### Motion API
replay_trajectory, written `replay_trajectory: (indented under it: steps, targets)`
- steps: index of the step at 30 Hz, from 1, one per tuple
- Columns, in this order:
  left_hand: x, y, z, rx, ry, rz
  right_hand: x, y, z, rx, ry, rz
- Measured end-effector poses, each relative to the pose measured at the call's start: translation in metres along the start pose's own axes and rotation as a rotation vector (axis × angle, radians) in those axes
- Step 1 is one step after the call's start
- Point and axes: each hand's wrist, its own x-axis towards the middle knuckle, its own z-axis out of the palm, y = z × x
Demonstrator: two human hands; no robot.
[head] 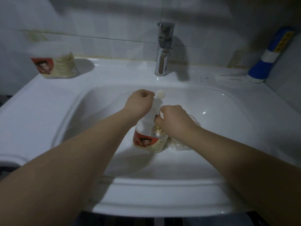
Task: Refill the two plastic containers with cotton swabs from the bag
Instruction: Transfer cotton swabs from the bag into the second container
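A clear plastic container (pixel 147 141) with a red cartoon label stands in the sink basin, with some cotton swabs inside. My left hand (pixel 140 101) holds its opened white lid at the top, fingers curled. My right hand (pixel 172 119) pinches a bunch of cotton swabs (pixel 161 114) at the container's mouth. The clear plastic bag (pixel 177 146) of swabs lies under my right wrist, mostly hidden. A second container (pixel 54 62), closed and full of swabs, stands on the sink ledge at the back left.
The white sink (pixel 48 111) fills the view, with a chrome tap (pixel 163 49) at the back centre. A blue and white bottle (pixel 270 56) leans in the back right corner. Some crumpled clear plastic (pixel 216 78) lies on the ledge beside it.
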Motion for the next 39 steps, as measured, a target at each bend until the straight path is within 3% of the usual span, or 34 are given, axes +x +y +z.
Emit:
replay_trajectory:
  steps: [15,18,22,26,31,39]
  targets:
    - [0.004,-0.007,0.003,0.044,-0.025,0.033,0.001,0.001,0.002,0.008,0.044,0.061]
    - [0.003,-0.009,0.000,0.205,-0.122,0.075,0.001,0.000,0.001,-0.001,0.042,0.073]
    - [0.000,-0.011,-0.002,0.634,-0.286,0.118,0.000,-0.002,0.000,-0.008,0.010,0.051]
    - [-0.003,-0.010,-0.002,0.987,-0.318,0.147,-0.001,-0.001,0.000,-0.002,0.000,0.070]
    - [-0.003,-0.010,-0.001,1.081,-0.285,0.187,0.000,-0.001,0.004,-0.031,-0.069,0.022]
    - [-0.003,-0.008,-0.005,1.001,-0.254,0.163,-0.002,0.007,-0.007,-0.015,-0.065,-0.045]
